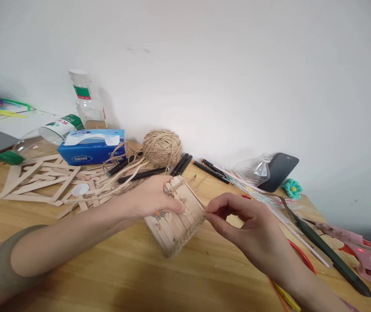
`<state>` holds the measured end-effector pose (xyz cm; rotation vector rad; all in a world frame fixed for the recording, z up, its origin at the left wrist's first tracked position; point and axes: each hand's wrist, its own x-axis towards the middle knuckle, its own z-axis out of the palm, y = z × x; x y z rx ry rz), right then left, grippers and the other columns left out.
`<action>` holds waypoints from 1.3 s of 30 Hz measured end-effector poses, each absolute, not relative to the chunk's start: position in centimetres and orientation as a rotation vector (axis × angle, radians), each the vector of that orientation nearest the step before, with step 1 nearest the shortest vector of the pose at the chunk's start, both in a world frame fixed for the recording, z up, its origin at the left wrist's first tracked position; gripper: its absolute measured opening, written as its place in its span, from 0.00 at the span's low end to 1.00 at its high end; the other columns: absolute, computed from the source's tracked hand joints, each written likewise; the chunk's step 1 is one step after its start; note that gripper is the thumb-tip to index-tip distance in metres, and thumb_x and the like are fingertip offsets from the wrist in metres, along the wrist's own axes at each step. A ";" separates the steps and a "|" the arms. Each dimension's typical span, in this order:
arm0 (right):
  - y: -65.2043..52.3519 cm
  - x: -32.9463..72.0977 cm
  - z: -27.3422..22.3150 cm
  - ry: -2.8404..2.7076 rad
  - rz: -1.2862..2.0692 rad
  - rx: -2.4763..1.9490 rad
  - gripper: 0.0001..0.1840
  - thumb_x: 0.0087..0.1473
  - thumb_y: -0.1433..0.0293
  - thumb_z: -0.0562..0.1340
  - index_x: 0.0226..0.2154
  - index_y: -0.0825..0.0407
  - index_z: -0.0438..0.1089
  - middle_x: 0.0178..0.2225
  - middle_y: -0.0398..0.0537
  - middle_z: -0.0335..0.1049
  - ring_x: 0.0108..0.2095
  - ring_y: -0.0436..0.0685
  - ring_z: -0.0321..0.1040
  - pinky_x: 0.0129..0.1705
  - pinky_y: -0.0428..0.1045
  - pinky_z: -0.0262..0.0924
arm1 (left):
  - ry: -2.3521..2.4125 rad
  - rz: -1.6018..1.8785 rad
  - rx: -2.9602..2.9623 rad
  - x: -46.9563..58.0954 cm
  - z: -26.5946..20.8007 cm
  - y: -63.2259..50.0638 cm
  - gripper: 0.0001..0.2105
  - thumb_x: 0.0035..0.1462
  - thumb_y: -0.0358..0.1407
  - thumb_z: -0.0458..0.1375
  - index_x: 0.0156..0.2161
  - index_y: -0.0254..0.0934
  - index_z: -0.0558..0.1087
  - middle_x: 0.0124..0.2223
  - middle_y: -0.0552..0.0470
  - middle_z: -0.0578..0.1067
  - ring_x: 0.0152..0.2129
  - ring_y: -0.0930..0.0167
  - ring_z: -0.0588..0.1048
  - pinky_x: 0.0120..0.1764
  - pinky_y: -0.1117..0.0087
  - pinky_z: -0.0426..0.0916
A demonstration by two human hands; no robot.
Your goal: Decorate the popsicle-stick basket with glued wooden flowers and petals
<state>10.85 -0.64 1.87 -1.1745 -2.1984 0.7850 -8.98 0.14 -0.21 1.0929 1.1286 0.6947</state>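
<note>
Head view (only one avail.): held a craft-stick piece [179,223] betw. both hands, approx. mid-frame, over the wooden table [113,273]; couldn't tell if resting or lifted, nor flat panel from box. Gripped it in L hand [152,197] from the upper L, thumb across the decorated face, fingers mostly hidden. Pinched w/ R hand [252,227], thumb + index tips together at the R corner, apparently on the end of the fuzzy twine trim [185,239]; too small to tell loose strand from edge.

Had the long axis, as far as visible, on a diagonal, lower L to upper R, crossed by the individual sticks. Had the trim along the lower-R long edge, i.e. on the side away from L palm. Met that edge w/ R fingertips at its upper end only; left its lower end untouched, pointing down toward the near side of the table. Was nearer overall w/ L hand, overlapping the piece, vs. R touching by fingertips only, palm well clear. Judged that corner-to-edge line the relation to watch, w/ L thumb lying clear of it.

Also saw a 2nd twine strip [174,186] at the upper end, just beside L fingers. Noted the twine ball [162,148] beyond L hand, nr. the wall; loose craft sticks [64,184] off L; pink glue gun [356,240] far R, past R forearm, well apart from the piece.
</note>
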 end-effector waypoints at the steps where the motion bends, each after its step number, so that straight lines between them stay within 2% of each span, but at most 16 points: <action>1: -0.6 10.9 1.8 -2.206 0.790 -1.154 0.05 0.51 0.72 0.60 0.26 0.50 0.69 0.23 0.41 0.71 0.25 0.50 0.66 0.27 0.44 0.62 | 1.131 0.696 1.093 -9.0 -0.2 0.1 0.09 0.38 0.27 0.61 0.30 0.36 0.71 0.26 0.57 0.74 0.24 0.72 0.72 0.27 0.74 0.64; 7: -0.8 11.4 1.2 -2.245 0.733 -1.033 0.06 0.53 0.74 0.60 0.29 0.50 0.72 0.27 0.43 0.71 0.27 0.51 0.67 0.28 0.45 0.62 | 1.119 0.673 1.126 -9.0 -0.3 0.2 0.09 0.38 0.29 0.61 0.31 0.37 0.71 0.27 0.57 0.74 0.25 0.70 0.72 0.28 0.73 0.65; 15: -0.9 11.1 1.4 -2.182 0.870 -1.056 0.09 0.54 0.74 0.58 0.32 0.49 0.74 0.30 0.43 0.74 0.30 0.51 0.70 0.32 0.44 0.64 | 1.102 0.679 1.133 -9.1 -0.5 0.2 0.10 0.39 0.29 0.60 0.32 0.37 0.71 0.28 0.57 0.74 0.26 0.70 0.73 0.29 0.72 0.64; 25: -0.6 11.3 0.9 -2.386 0.470 -0.989 0.07 0.57 0.76 0.54 0.33 0.50 0.67 0.29 0.43 0.72 0.29 0.51 0.69 0.30 0.44 0.63 | 1.139 0.674 1.090 -9.0 -0.1 0.3 0.09 0.37 0.28 0.61 0.30 0.36 0.71 0.26 0.57 0.74 0.24 0.72 0.72 0.27 0.74 0.64; 30: -0.4 11.0 1.1 -2.452 0.308 -0.765 0.08 0.57 0.77 0.56 0.33 0.52 0.68 0.33 0.48 0.69 0.32 0.52 0.66 0.31 0.46 0.61 | 1.130 0.666 1.078 -9.0 -0.1 0.4 0.09 0.38 0.27 0.61 0.30 0.36 0.72 0.27 0.56 0.74 0.25 0.72 0.73 0.27 0.75 0.65; 34: -0.2 11.1 0.8 -2.461 0.335 -0.770 0.09 0.56 0.78 0.56 0.32 0.52 0.71 0.31 0.47 0.67 0.29 0.50 0.64 0.28 0.45 0.60 | 1.129 0.660 1.063 -9.0 -0.1 0.5 0.07 0.38 0.27 0.61 0.28 0.35 0.72 0.27 0.56 0.74 0.25 0.71 0.73 0.26 0.75 0.65; 39: -0.2 11.4 0.4 -2.437 0.433 -0.725 0.11 0.56 0.79 0.56 0.37 0.52 0.72 0.33 0.48 0.69 0.31 0.50 0.66 0.30 0.45 0.62 | 1.120 0.663 1.089 -9.0 -0.4 0.4 0.06 0.38 0.28 0.61 0.28 0.35 0.71 0.28 0.55 0.74 0.26 0.71 0.73 0.28 0.73 0.65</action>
